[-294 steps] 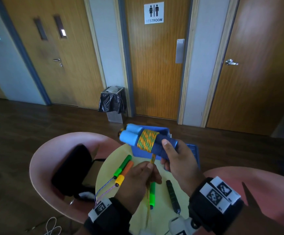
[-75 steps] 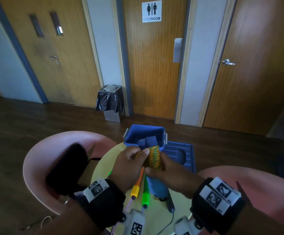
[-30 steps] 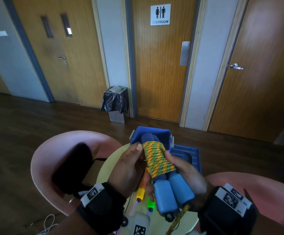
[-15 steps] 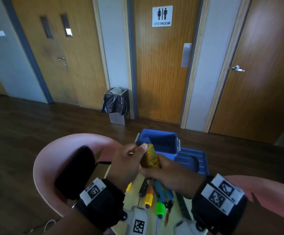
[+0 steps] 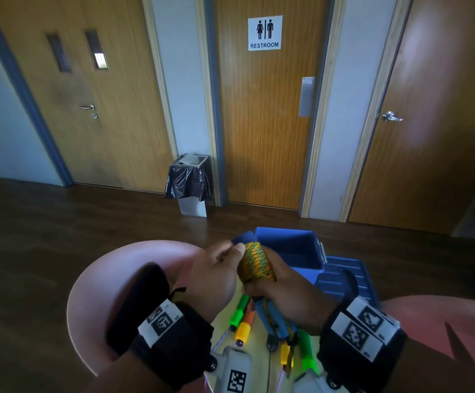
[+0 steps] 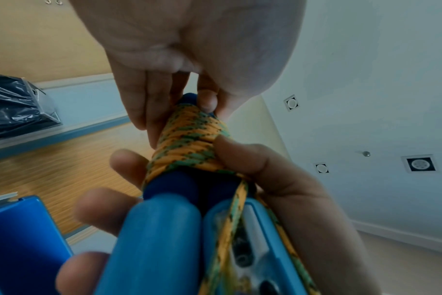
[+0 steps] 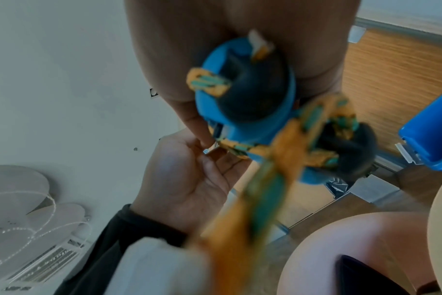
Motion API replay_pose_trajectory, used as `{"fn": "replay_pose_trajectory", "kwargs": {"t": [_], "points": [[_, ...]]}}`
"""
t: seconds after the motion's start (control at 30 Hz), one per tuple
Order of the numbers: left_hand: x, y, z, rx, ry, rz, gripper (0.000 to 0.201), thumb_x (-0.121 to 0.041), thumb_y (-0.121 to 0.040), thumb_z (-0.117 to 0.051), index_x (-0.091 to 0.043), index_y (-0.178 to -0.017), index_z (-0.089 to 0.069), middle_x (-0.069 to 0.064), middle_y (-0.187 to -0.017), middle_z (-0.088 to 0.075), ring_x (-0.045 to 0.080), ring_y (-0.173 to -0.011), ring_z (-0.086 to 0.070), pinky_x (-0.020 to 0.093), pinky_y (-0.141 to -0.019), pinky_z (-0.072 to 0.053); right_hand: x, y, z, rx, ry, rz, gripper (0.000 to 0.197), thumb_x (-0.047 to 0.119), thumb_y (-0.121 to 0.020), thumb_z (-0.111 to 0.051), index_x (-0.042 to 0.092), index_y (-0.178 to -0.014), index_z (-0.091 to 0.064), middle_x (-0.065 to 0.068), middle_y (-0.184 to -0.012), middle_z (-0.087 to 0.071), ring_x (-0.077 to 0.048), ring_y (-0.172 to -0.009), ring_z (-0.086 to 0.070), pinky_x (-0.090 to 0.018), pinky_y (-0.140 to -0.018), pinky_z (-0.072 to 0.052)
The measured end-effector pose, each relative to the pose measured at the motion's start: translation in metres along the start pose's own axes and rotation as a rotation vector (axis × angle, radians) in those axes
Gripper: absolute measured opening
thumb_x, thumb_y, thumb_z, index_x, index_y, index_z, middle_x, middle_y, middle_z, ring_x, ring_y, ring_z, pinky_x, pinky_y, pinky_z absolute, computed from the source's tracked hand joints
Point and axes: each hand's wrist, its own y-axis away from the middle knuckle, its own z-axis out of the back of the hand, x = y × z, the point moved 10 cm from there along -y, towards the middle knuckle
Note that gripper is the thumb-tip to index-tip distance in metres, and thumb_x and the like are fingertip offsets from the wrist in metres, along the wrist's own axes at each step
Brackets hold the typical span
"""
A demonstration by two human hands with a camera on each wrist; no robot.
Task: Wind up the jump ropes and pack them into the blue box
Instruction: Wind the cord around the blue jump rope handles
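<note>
The left hand pinches the top end of the blue handles with thumb and fingertips, just above the orange-green rope wound around them. The right hand curls its fingers round the handles below the coil, thumb pressed on the rope. Just beyond the fingertips stands the open blue box, with loose jump ropes under the wrists.

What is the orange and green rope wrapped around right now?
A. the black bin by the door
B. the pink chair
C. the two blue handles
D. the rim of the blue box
C: in the left wrist view the orange and green rope coils tightly round the two blue handles, which the right hand grips while the left hand pinches the top of the bundle.
</note>
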Motion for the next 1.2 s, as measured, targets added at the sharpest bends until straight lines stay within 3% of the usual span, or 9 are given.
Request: {"fn": "replay_pose_trajectory", "kwargs": {"t": [0.17,0.3,0.4,0.53,0.7,0.8,0.93,1.07,1.2], "points": [[0.002,-0.008,0.015,0.004,0.061,-0.063,0.060,-0.055,-0.069,-0.059,0.003,-0.074,-0.045,0.027,-0.068,-0.039,0.022,-0.067,-0.042,0.039,-0.062,-0.038,-0.001,-0.009,-0.011,-0.013,0.019,-0.007,0.061,0.005,-0.085,-0.069,0.034,-0.133,-0.046,-0.017,-0.097,-0.065,-0.032,-0.074,-0.068,-0.045,-0.074,-0.058],[0.012,-0.013,0.018,0.050,0.031,-0.072,0.049,-0.053,-0.071,-0.060,-0.011,-0.059,-0.037,0.010,-0.061,-0.031,0.022,-0.063,-0.035,0.042,-0.061,-0.034,-0.015,-0.014,-0.016,-0.064,0.016,-0.029,0.065,0.016,-0.077,-0.069,0.037,-0.133,-0.046,-0.017,-0.093,-0.065,-0.033,-0.073,-0.069,-0.052,-0.076,-0.058],[0.022,-0.019,0.021,0.075,-0.071,-0.064,0.044,-0.055,-0.071,-0.058,-0.019,-0.054,-0.040,-0.001,-0.056,-0.033,0.019,-0.061,-0.038,0.051,-0.061,-0.045,-0.024,-0.018,-0.024,-0.076,0.004,-0.050,0.060,0.017,-0.075,-0.067,0.035,-0.128,-0.047,-0.018,-0.091,-0.062,-0.033,-0.071,-0.066,-0.055,-0.074,-0.057],[0.032,-0.022,0.026,0.108,-0.199,-0.042,0.040,-0.053,-0.076,-0.051,-0.016,-0.062,-0.045,-0.002,-0.057,-0.038,0.015,-0.060,-0.041,0.056,-0.069,-0.047,-0.032,-0.027,-0.032,-0.095,0.035,-0.053,0.052,0.018,-0.072,-0.065,0.034,-0.119,-0.049,-0.016,-0.085,-0.058,-0.031,-0.067,-0.061,-0.059,-0.069,-0.054],[0.030,-0.018,0.032,0.141,-0.379,-0.134,0.032,-0.043,-0.086,-0.041,-0.018,-0.066,-0.041,0.002,-0.058,-0.041,0.019,-0.057,-0.041,0.052,-0.062,-0.043,-0.035,-0.031,-0.037,-0.119,0.147,-0.055,0.047,0.027,-0.070,-0.063,0.054,-0.106,-0.048,-0.019,-0.086,-0.064,-0.039,-0.069,-0.065,-0.054,-0.067,-0.055],[0.033,-0.019,0.043,0.096,-0.350,-0.095,0.032,-0.043,-0.081,-0.048,-0.017,-0.064,-0.042,-0.004,-0.055,-0.040,0.010,-0.056,-0.039,0.047,-0.063,-0.043,-0.031,-0.031,-0.041,-0.115,0.212,-0.019,0.048,0.030,-0.073,-0.062,0.062,-0.104,-0.045,-0.012,-0.092,-0.067,-0.036,-0.079,-0.068,-0.055,-0.073,-0.056],[0.040,-0.018,0.058,0.020,-0.208,-0.023,0.028,-0.050,-0.070,-0.060,-0.028,-0.068,-0.044,-0.008,-0.054,-0.047,0.013,-0.058,-0.046,0.051,-0.068,-0.053,-0.028,-0.033,-0.044,-0.122,0.266,-0.005,0.048,0.034,-0.076,-0.060,0.060,-0.110,-0.041,-0.010,-0.097,-0.068,-0.032,-0.080,-0.068,-0.055,-0.076,-0.056],[0.036,-0.015,0.053,0.077,-0.043,-0.011,0.022,-0.042,-0.076,-0.062,-0.023,-0.080,-0.055,0.000,-0.064,-0.054,0.018,-0.066,-0.054,0.059,-0.076,-0.055,-0.024,-0.038,-0.045,-0.148,0.369,0.002,0.050,0.034,-0.079,-0.058,0.057,-0.118,-0.036,-0.008,-0.089,-0.067,-0.026,-0.073,-0.067,-0.054,-0.073,-0.055],[0.030,-0.012,0.057,0.002,0.049,-0.033,0.013,-0.009,-0.092,-0.064,-0.013,-0.080,-0.060,0.005,-0.067,-0.059,0.011,-0.064,-0.057,0.035,-0.066,-0.051,-0.015,-0.038,-0.046,-0.182,0.422,0.021,0.049,0.030,-0.082,-0.055,0.045,-0.125,-0.036,-0.005,-0.084,-0.065,-0.022,-0.069,-0.064,-0.052,-0.070,-0.055]]}}
